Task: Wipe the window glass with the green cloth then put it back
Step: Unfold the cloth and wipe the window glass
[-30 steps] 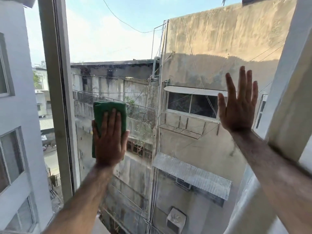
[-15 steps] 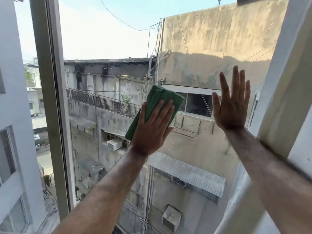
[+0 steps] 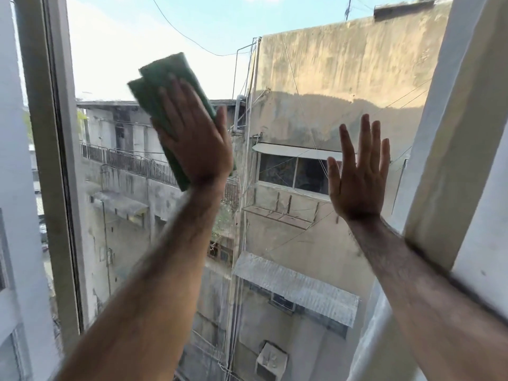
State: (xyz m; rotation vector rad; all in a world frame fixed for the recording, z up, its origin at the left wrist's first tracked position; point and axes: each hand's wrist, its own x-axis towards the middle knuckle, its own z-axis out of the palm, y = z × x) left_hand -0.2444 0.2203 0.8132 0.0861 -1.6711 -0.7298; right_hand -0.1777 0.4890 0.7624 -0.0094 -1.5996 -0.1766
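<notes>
The folded green cloth [image 3: 165,83] lies flat against the window glass [image 3: 316,243], upper left of centre. My left hand [image 3: 196,138] presses on it with the palm and straight fingers, covering its lower half; the cloth's top corners stick out above my fingertips, slightly blurred. My right hand [image 3: 358,174] rests flat on the glass to the right, fingers spread, holding nothing. Both forearms reach up from the bottom of the view.
A grey window frame post [image 3: 52,174] bounds the pane on the left. A white frame and wall edge [image 3: 450,160] stands at the right, close to my right forearm. Concrete buildings, wires and awnings show through the glass.
My left hand slid the cloth right across the glass, then up and back leftward toward the pane's upper part. My right hand stayed pressed in the same spot.
</notes>
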